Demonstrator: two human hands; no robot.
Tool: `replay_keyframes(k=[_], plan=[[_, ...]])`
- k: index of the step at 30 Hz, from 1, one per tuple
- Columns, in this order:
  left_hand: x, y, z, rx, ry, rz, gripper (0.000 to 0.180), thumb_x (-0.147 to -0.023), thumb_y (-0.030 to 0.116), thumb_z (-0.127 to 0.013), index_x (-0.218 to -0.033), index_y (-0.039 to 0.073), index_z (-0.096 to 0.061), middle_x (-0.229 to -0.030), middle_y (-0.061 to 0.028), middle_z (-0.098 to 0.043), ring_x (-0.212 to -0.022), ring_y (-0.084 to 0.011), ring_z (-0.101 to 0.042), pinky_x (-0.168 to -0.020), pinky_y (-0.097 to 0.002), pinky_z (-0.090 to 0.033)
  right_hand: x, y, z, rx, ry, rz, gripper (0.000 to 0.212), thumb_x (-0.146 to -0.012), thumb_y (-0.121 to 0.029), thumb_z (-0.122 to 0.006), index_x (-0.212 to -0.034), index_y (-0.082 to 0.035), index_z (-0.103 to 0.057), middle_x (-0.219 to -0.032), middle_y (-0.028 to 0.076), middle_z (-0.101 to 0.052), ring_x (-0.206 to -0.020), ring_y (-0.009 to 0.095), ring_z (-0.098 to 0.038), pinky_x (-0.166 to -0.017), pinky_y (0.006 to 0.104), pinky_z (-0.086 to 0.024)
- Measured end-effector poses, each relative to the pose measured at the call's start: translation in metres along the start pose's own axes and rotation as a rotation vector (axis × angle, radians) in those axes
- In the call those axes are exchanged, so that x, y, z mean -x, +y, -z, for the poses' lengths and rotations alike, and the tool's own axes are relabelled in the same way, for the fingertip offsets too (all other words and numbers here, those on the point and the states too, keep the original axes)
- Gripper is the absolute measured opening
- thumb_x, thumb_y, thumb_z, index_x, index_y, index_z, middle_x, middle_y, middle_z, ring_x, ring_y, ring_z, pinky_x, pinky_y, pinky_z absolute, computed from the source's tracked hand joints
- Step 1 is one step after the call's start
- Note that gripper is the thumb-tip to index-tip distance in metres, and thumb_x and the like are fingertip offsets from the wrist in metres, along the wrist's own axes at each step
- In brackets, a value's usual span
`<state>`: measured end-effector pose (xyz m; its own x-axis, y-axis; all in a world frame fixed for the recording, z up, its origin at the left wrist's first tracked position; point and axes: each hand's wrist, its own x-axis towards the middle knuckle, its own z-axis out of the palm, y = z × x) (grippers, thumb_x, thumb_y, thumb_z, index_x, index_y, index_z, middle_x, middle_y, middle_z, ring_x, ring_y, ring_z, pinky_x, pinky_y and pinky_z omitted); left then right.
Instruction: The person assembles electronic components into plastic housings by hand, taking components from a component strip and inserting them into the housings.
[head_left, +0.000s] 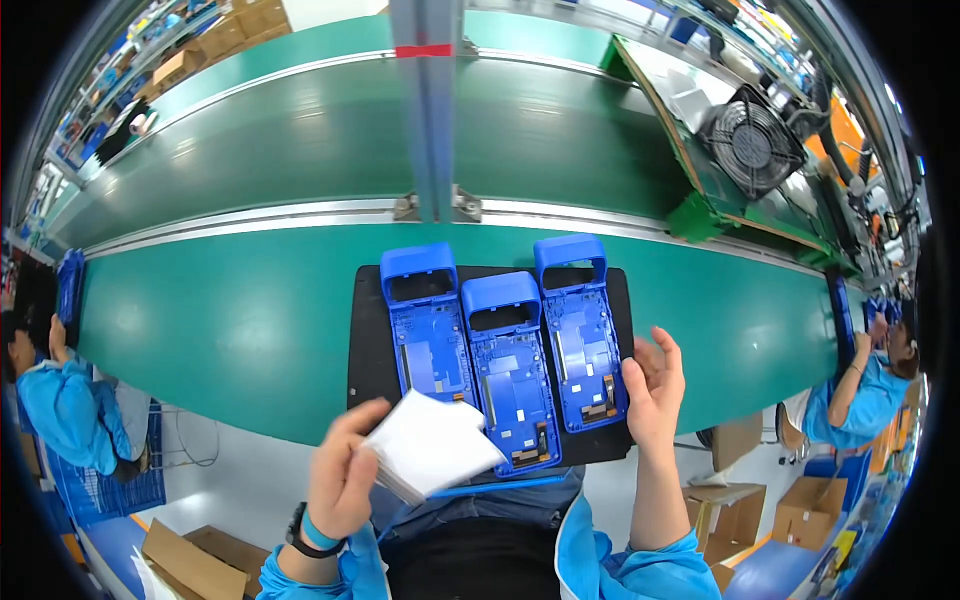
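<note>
Three blue plastic device housings lie side by side on a black mat (366, 340) in front of me: the left housing (433, 352), the middle housing (512, 385) and the right housing (583, 345). Each has a rectangular opening in its raised far end and small parts inside. My left hand (345, 465) is closed on a stack of white sheets (432, 440), which hides the near end of the left housing. Beside the right housing, my right hand (655, 385) is raised with curled fingers apart and nothing in it.
A green conveyor belt (300, 130) runs behind the green worktop (230, 310), past a metal post (428, 120). At the far right a black fan (755, 143) stands on a green-edged board. Co-workers sit at left (70, 400) and right (855, 395). Cardboard boxes (195, 560) stand below.
</note>
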<state>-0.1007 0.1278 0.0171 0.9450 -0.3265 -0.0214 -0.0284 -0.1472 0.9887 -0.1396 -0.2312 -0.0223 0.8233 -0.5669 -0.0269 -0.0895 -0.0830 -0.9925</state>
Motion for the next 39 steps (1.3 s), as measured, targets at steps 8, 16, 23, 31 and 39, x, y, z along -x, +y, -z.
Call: replay_keyframes(k=[8, 16, 23, 31, 39], plan=[[-0.033, -0.008, -0.014, -0.276, -0.121, -0.072, 0.024, -0.095, 0.017, -0.053, -0.082, -0.002, -0.057, -0.140, -0.0372, -0.043, -0.142, -0.0490, -0.028, -0.115, -0.0541, -0.017, 0.039, -0.002, 0.013, 0.993, -0.330, 0.374, 0.081, -0.084, -0.038, -0.065, -0.143, 0.009, -0.035, -0.151, 0.030, -0.030, -0.141, 0.049, -0.026, -0.116, 0.0540, -0.019], [-0.034, -0.006, -0.005, -0.145, -0.234, 0.003, 0.028, -0.095, 0.022, -0.052, -0.079, -0.001, -0.057, -0.144, -0.0357, -0.039, -0.144, -0.0464, -0.025, -0.117, -0.0541, -0.009, 0.073, -0.003, 0.012, 0.923, -0.379, 0.491, 0.113, -0.064, -0.054, -0.085, -0.144, 0.005, -0.030, -0.147, 0.030, -0.035, -0.138, 0.050, -0.031, -0.111, 0.0599, -0.026], [-0.035, -0.011, -0.004, -0.101, -0.201, -0.014, 0.029, -0.095, 0.023, -0.051, -0.079, -0.001, -0.057, -0.146, -0.0378, -0.035, -0.146, -0.0462, -0.020, -0.117, -0.0535, -0.007, 0.067, -0.003, -0.008, 0.932, -0.296, 0.533, 0.112, -0.058, -0.047, -0.090, -0.141, 0.005, -0.035, -0.144, 0.032, -0.037, -0.132, 0.050, -0.037, -0.107, 0.0579, -0.032], [-0.034, -0.011, -0.006, -0.081, -0.214, -0.019, 0.029, -0.095, 0.023, -0.051, -0.079, 0.000, -0.058, -0.148, -0.0392, -0.030, -0.147, -0.0460, -0.015, -0.117, -0.0530, -0.004, 0.071, -0.009, -0.018, 0.890, -0.245, 0.474, 0.104, -0.059, -0.037, -0.091, -0.139, 0.004, -0.039, -0.145, 0.031, -0.036, -0.133, 0.049, -0.036, -0.107, 0.0568, -0.032], [-0.033, -0.010, -0.009, -0.070, -0.205, -0.011, 0.028, -0.096, 0.021, -0.050, -0.080, 0.000, -0.059, -0.149, -0.0383, -0.028, -0.148, -0.0451, -0.013, -0.117, -0.0522, -0.002, 0.066, -0.004, -0.026, 0.912, -0.184, 0.457, 0.104, -0.060, -0.039, -0.091, -0.139, 0.002, -0.039, -0.145, 0.029, -0.036, -0.135, 0.045, -0.034, -0.108, 0.0548, -0.028]])
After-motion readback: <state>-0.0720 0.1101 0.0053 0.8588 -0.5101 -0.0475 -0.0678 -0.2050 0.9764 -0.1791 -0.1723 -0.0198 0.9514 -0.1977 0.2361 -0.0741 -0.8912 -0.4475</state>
